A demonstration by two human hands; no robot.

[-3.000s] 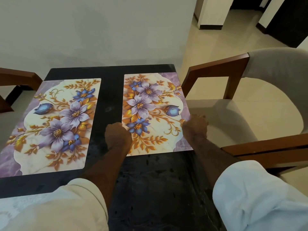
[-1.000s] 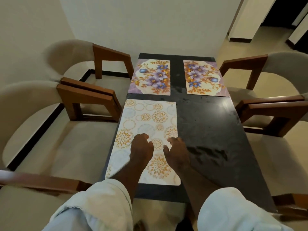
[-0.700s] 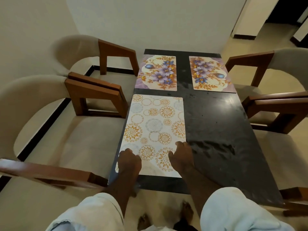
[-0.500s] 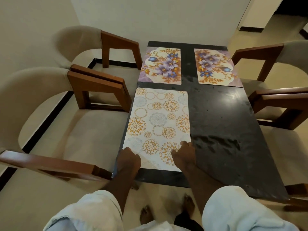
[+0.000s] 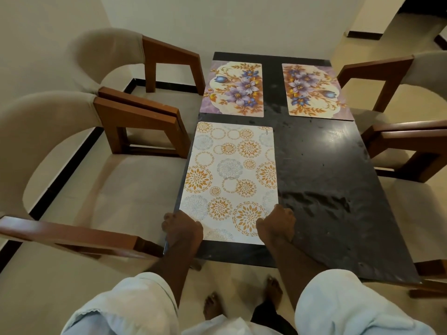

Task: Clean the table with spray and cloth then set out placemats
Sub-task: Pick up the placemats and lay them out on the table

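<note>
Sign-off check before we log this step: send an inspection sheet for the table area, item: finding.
Surface: dark glossy table, smeary streaks on its near right part.
Job's things: two flowered placemats side by side at the far end with a gap between them. The circle-patterned placemat lies flat at near left. Spray and cloth: nothing seen.
Clutter: nothing seen.
Fingers: left hand at the circle-patterned placemat's near left corner, right hand at its near right corner. Fingers are curled; whether they pinch the mat is unclear.
Cables: nothing seen.
Surroundings: padded wooden chairs on both sides, plain wall beyond the far end.
</note>
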